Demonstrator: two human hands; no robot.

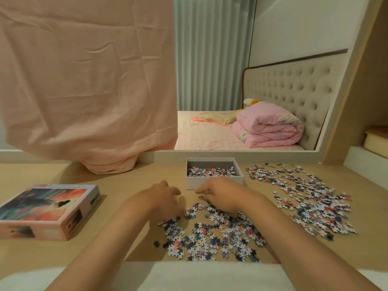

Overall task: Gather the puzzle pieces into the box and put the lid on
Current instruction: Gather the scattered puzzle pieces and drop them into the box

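1. The left hand (165, 196) is low over the tabletop (126, 190), fingers bent and a little apart, with nothing in it that I can see.
2. The right hand (218, 195) is curled, and its fingertips pinch a few puzzle pieces (210, 232) at the top of the pile under both hands.
3. The box (214, 172) sits open just past the right hand, with some pieces inside.
4. A second big pile (304, 198) lies out past the right arm.
5. The lid (48, 208) lies flat, well apart from the left hand, on its outer side.
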